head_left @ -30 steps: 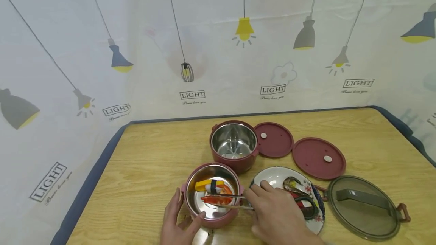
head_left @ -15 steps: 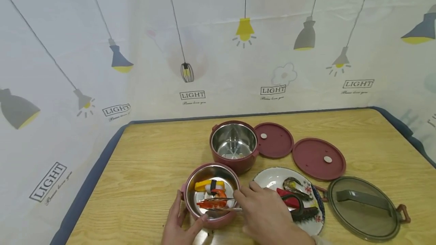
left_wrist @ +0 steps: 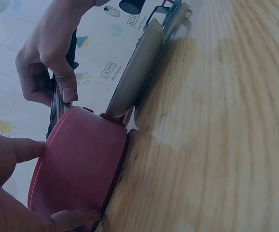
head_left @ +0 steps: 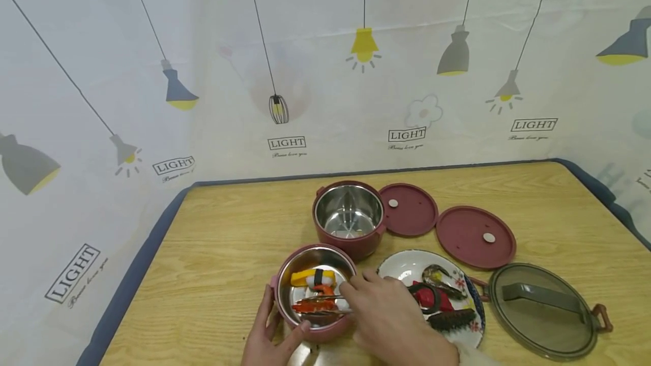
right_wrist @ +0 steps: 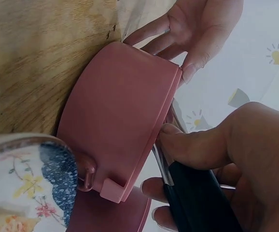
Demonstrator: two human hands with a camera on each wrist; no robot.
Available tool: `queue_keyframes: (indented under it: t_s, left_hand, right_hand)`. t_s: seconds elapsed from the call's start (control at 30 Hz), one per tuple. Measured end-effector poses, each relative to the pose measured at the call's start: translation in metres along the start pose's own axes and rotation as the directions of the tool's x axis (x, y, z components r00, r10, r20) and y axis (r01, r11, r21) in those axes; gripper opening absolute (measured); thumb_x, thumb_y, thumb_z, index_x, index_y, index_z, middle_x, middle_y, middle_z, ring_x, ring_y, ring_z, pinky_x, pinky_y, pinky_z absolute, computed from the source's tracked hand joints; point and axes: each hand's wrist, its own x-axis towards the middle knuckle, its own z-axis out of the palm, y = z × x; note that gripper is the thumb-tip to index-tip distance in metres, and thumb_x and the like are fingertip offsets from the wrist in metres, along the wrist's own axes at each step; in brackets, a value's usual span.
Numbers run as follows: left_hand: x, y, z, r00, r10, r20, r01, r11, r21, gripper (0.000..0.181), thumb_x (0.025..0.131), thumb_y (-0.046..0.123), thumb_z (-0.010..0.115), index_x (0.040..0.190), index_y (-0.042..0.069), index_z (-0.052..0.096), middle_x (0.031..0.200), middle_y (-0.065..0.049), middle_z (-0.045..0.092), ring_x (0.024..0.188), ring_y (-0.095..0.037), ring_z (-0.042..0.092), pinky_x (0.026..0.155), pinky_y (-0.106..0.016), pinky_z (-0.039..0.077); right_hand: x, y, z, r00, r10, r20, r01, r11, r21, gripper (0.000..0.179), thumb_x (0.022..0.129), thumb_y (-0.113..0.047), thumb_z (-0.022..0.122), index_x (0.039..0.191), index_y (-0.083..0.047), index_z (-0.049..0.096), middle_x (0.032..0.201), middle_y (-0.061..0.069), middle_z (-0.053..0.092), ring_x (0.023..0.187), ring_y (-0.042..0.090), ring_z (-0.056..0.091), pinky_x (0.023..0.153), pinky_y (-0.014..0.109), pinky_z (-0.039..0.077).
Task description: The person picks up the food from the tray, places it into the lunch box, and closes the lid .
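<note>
A small pink pot (head_left: 328, 333) with a steel inside stands at the front of the table. My left hand (head_left: 272, 335) holds it at the left, thumb at the rim and fingers round the outer wall, also plain in the left wrist view. In my right hand (head_left: 383, 315) is a pair of metal tongs (right_wrist: 197, 198) with dark handles. Their arms reach into the pot on either side of a red shrimp-like piece (head_left: 307, 306); whether they squeeze it I cannot tell. Behind it lie a yellow piece (head_left: 303, 277) and a white piece with a black band (head_left: 319, 279).
A patterned plate (head_left: 402, 264) bears a mussel shell (head_left: 434, 275), a red piece (head_left: 442, 301) and a dark spiky piece (head_left: 451, 319). A larger maroon pot (head_left: 358, 243) stands behind, with two maroon lids (head_left: 414, 216) nearby. A glass lid (head_left: 544, 321) lies at right.
My right hand and the tongs have moved a little left and down. The red shrimp-like piece has shifted slightly left and nearer the pot's front. The left hand stays on the pot.
</note>
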Motion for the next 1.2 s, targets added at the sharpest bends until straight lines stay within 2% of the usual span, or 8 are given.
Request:
queue_keyframes:
  t_s: [0.13, 0.47, 0.73, 0.87, 1.07, 1.2]
  left_hand:
    - [-0.0003, -0.0009, 0.0001, 1.0, 0.013, -0.009, -0.013, 1.0, 0.021, 0.113, 0.083, 0.03, 0.083, 0.161, 0.004, 0.007, 0.161, -0.034, 0.019, 0.141, -0.058, 0.032, 0.104, -0.048, 0.05]
    - [-0.0004, -0.0032, -0.0004, 1.0, 0.015, 0.011, -0.015, 1.0, -0.018, 0.113, 0.083, 0.024, 0.083, 0.161, 0.004, 0.004, 0.161, -0.036, 0.015, 0.141, -0.06, 0.027, 0.1, -0.051, 0.053]
    - [-0.0032, -0.0053, 0.0001, 0.998, 0.067, 0.014, -0.067, 0.997, -0.032, 0.11, 0.083, 0.018, 0.083, 0.16, 0.001, 0.005, 0.159, -0.039, 0.017, 0.14, -0.061, 0.029, 0.101, -0.053, 0.052]
    - [-0.0022, -0.0062, 0.0006, 0.995, 0.097, 0.013, -0.097, 0.995, -0.029, 0.107, 0.085, 0.013, 0.08, 0.16, -0.001, 0.005, 0.158, -0.04, 0.016, 0.139, -0.062, 0.028, 0.1, -0.055, 0.052]
    - [-0.0016, -0.0072, 0.0006, 0.994, 0.106, 0.007, -0.106, 0.994, -0.021, 0.104, 0.086, 0.013, 0.079, 0.159, -0.002, 0.007, 0.158, -0.04, 0.018, 0.139, -0.062, 0.03, 0.097, -0.054, 0.054]
    - [-0.0043, -0.0086, 0.0017, 0.993, 0.118, -0.023, -0.118, 0.993, -0.008, 0.094, 0.087, 0.012, 0.077, 0.157, -0.007, 0.017, 0.155, -0.039, 0.025, 0.137, -0.061, 0.035, 0.094, -0.054, 0.056]
  right_hand:
    - [0.0034, 0.0001, 0.0006, 1.0, -0.004, 0.011, 0.005, 1.0, -0.007, 0.034, 0.069, -0.014, 0.072, 0.102, -0.019, 0.067, 0.089, -0.004, 0.066, 0.082, 0.016, 0.06, 0.055, 0.031, 0.047]
    - [0.0083, 0.0033, 0.0006, 0.999, -0.029, 0.013, 0.029, 1.0, 0.001, 0.031, 0.069, -0.014, 0.073, 0.099, -0.019, 0.068, 0.085, -0.005, 0.066, 0.077, 0.015, 0.059, 0.05, 0.028, 0.044]
    - [0.0093, 0.004, -0.0004, 0.999, -0.027, 0.02, 0.027, 0.999, -0.021, 0.031, 0.067, -0.013, 0.071, 0.097, -0.018, 0.066, 0.083, -0.004, 0.065, 0.076, 0.015, 0.058, 0.046, 0.027, 0.037]
    - [0.0087, 0.0047, -0.0015, 1.0, -0.021, 0.023, 0.021, 1.0, -0.004, 0.033, 0.066, -0.012, 0.071, 0.099, -0.018, 0.067, 0.084, -0.003, 0.066, 0.077, 0.016, 0.059, 0.048, 0.027, 0.039]
    - [0.0054, 0.006, -0.003, 1.0, -0.021, -0.01, 0.021, 0.999, 0.024, 0.03, 0.066, -0.015, 0.072, 0.095, -0.017, 0.067, 0.083, -0.005, 0.064, 0.076, 0.015, 0.058, 0.05, 0.028, 0.043]
    - [0.0011, 0.0073, -0.0038, 0.999, -0.007, -0.054, 0.009, 0.999, 0.038, 0.029, 0.066, -0.017, 0.074, 0.093, -0.017, 0.065, 0.082, -0.006, 0.063, 0.075, 0.015, 0.057, 0.051, 0.028, 0.042]
